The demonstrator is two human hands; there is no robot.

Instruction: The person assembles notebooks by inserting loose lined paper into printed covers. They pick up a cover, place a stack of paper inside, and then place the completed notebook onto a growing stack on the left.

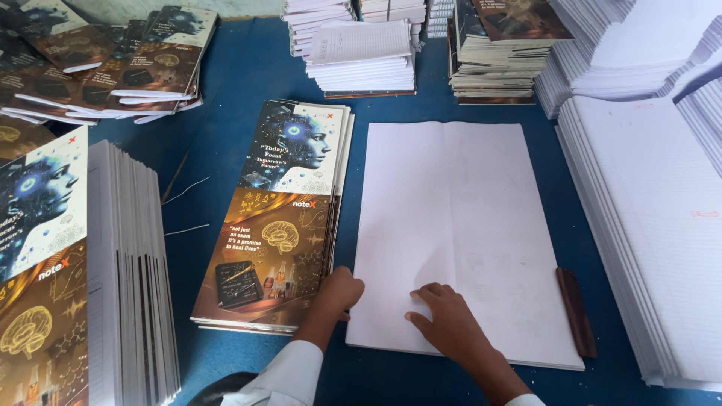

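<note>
Two hands are working at lower centre: the right hand (pixel 450 322) is pressing flat, fingers spread, on the white folded paper sheaf (pixel 459 225), steadying it on the blue surface (pixel 248 68), while the left hand (pixel 337 295), curled, is lying between that sheaf and the glossy printed cover stack (pixel 282 218), gripping nothing visible.

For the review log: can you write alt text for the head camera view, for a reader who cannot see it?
A person's right hand presses flat on a stack of blank white sheets on a blue table, while the left hand touches the edge of a pile of printed covers beside it. More stacks of paper and covers surround them.
</note>
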